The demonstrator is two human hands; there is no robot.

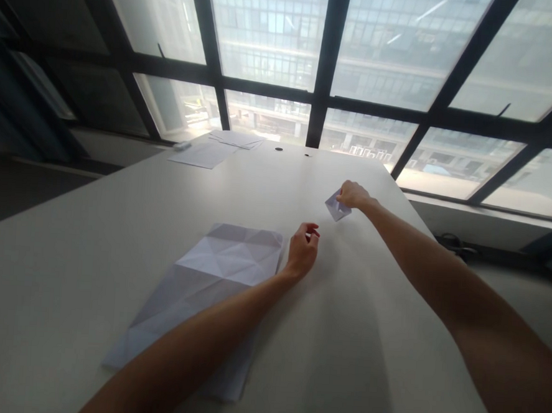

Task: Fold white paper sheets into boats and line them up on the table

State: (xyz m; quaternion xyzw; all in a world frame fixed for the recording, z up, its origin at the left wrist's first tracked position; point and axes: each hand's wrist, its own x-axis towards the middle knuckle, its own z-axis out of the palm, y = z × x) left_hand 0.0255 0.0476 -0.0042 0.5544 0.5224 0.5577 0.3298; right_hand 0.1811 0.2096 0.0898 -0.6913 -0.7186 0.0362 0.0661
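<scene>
My right hand (353, 194) grips a small folded paper square (337, 208) by its upper right side, over the far right part of the table. The paper looks white and is turned like a diamond. Nearer to me, my left hand (304, 249) has its fingers loosely curled and apart, with nothing seen in them. Just left of that hand lies a large creased white sheet (228, 260) with fold lines across it. My left forearm passes over the sheet and hides part of its right and lower area.
Everything rests on a white table (130, 222). Several white papers (204, 154) lie at its far left, with a small white object (182, 146) beside them. Two dark round spots (279, 149) mark the far edge. Dark-framed windows (268, 94) stand behind.
</scene>
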